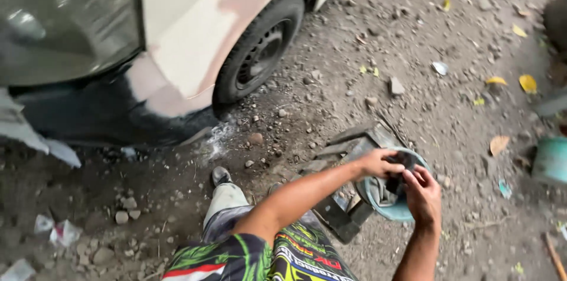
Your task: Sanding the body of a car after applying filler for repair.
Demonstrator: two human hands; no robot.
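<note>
Dirt ground (378, 51), stones, car wheel (260, 51); hands (381, 164) over blue bowl (407, 213)

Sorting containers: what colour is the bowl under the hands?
Light blue bowl, seen in the head view.

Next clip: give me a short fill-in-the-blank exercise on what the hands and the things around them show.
1. Both hands, left hand and right hand, are at a pale blue ____ on the ground.
2. The car stands on a black ____ beside bare filler patches.
3. Between the fingers sits a dark ____ of sheet material, over the bowl.
4. The ground is dirt strewn with stones and yellow ____.

Missing words: bowl; tyre; piece; leaves
</note>
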